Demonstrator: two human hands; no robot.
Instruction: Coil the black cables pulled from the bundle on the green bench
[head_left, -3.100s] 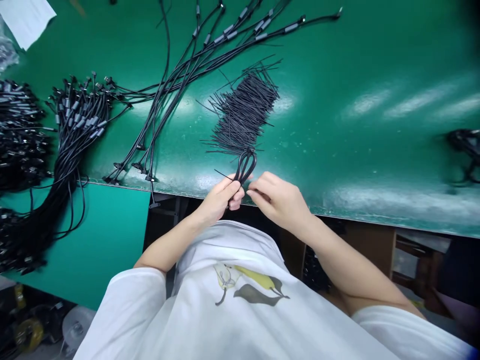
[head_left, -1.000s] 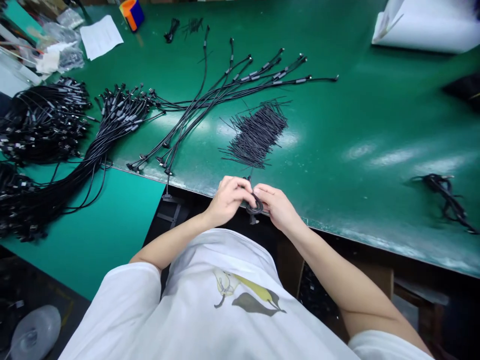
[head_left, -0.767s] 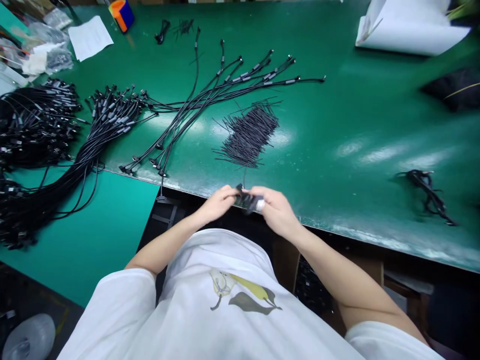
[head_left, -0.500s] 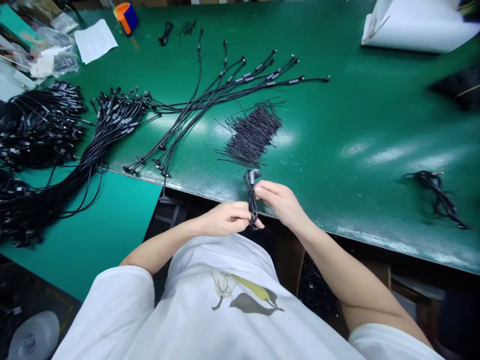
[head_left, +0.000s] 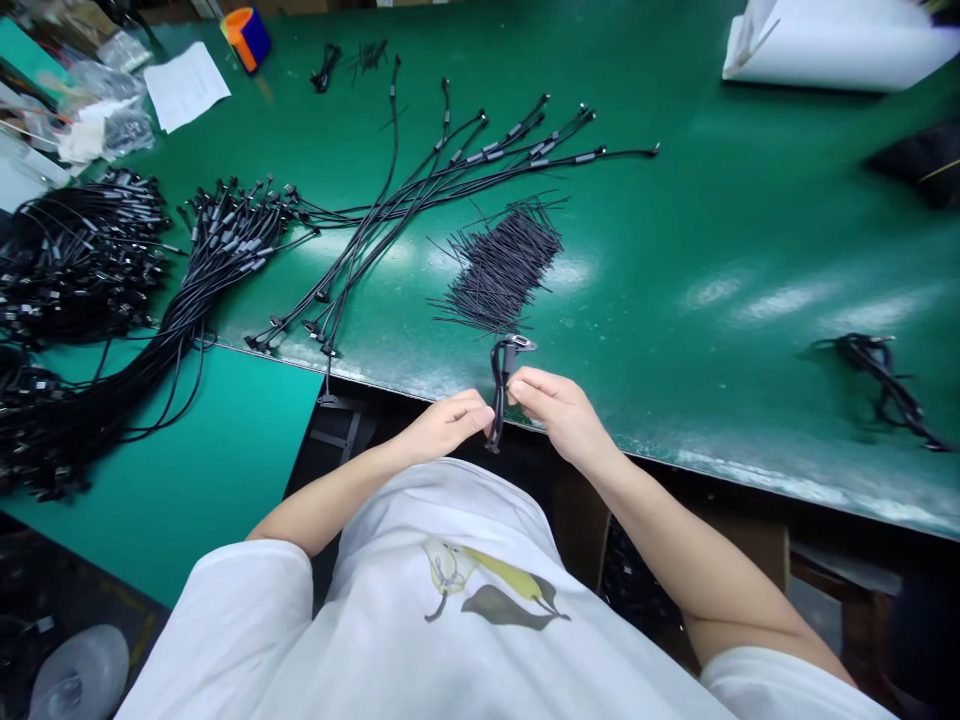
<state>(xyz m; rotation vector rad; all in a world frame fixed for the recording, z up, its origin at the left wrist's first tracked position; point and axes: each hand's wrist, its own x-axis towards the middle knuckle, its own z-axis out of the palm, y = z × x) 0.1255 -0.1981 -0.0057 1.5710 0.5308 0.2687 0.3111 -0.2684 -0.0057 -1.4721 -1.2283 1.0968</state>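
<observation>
A short black cable [head_left: 498, 385], folded into a narrow bundle with a grey-marked connector at its top, is held upright over the table's front edge. My left hand [head_left: 450, 424] pinches its lower part from the left, thumb and fingers together. From the right, my right hand [head_left: 561, 412] grips the bundle just under the connector with closed fingertips. Whether a tie is between those fingertips is too small to tell. Just beyond the hands lies a pile of thin black twist ties [head_left: 504, 265] on the green table [head_left: 720, 240].
Loose black cables [head_left: 420, 190] fan out behind the ties. Thick heaps of cables [head_left: 82, 260] fill the left side. One bundled cable [head_left: 885, 385] lies at the right. An orange-and-blue holder [head_left: 246, 40], a paper sheet [head_left: 187, 85] and a white roll [head_left: 832, 45] stand further back.
My left hand has shifted slightly up and now pinches with straighter fingers. The cable's connector has turned to point more to the right. My right hand stays by the bundle.
</observation>
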